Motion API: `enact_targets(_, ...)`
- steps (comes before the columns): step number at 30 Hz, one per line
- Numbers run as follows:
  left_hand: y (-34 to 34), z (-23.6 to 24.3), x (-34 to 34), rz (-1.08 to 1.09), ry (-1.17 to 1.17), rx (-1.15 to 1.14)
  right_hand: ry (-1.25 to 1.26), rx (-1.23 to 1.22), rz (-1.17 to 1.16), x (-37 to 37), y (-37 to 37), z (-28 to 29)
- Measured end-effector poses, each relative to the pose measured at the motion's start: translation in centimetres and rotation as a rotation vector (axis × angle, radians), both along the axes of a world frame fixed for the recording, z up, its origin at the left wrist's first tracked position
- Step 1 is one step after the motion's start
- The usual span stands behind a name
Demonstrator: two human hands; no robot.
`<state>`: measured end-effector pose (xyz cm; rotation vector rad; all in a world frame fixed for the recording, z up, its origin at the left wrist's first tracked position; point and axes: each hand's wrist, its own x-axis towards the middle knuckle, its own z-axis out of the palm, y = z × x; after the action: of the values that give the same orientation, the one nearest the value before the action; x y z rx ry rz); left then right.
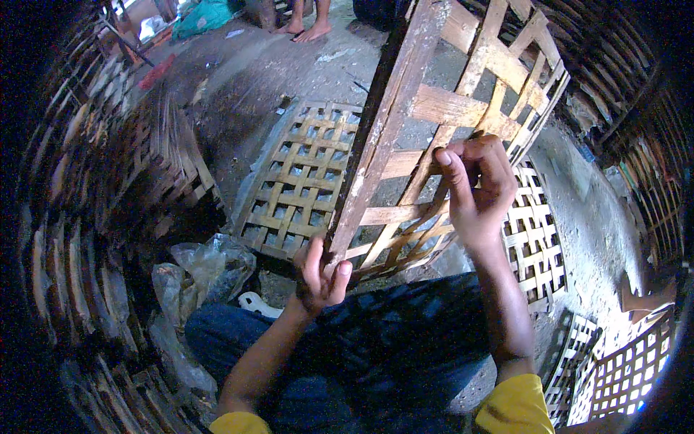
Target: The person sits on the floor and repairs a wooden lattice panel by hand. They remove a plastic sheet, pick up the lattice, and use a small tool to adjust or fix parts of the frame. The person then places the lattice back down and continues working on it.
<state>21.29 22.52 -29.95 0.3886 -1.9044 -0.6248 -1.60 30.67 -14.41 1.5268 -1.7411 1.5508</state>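
A woven panel of flat bamboo strips (444, 108) stands tilted up in front of me, with a brown wooden bar (387, 119) along its left edge. My left hand (323, 276) is closed round the lower end of that bar, thumb toward me. Higher up, my right hand (483, 177) has its fingers bent and pressed on a strip in the weave. Its thumb and index finger pinch there, and the fingertips are partly hidden by the strips. Both forearms come out of yellow sleeves.
Another woven panel (300, 173) lies on the floor beyond, and one more (533, 239) lies to the right. Crumpled clear plastic (206, 271) sits by my left knee. Bamboo slats (72, 275) line the left side. A person's bare feet (307, 32) stand at the far side.
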Motion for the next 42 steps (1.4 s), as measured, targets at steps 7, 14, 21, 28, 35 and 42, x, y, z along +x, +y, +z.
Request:
enact_targets(7, -0.4, -0.5, 0.0, -0.047, 0.027, 0.045, -0.014, -0.084, 0.001, -0.4, -0.2, -0.7)
enact_targets(14, -0.1, 0.8, 0.7, -0.089, -0.113, 0.183, -0.092, 0.006, -0.068, 1.0, 0.6, 0.6)
enact_targets(21, 0.1, -3.2, 1.2, 0.041, -0.088, -0.020, -0.197, -0.138, -0.039, -0.6, 0.5, -0.6)
enact_targets(28, -1.1, -3.7, 0.5, -0.030, -0.052, 0.255, -0.478, -0.355, -0.071, -6.4, 1.6, -1.1)
enact_targets(35, -1.6, -0.8, -0.6, -0.030, 0.051, 0.359, -0.435, -0.135, 0.025, -6.8, 1.9, -1.7)
enact_targets(42, -1.2, 1.5, -0.7, -0.001, 0.059, 0.480, 0.030, 0.599, 0.374, -2.4, 0.2, -2.1)
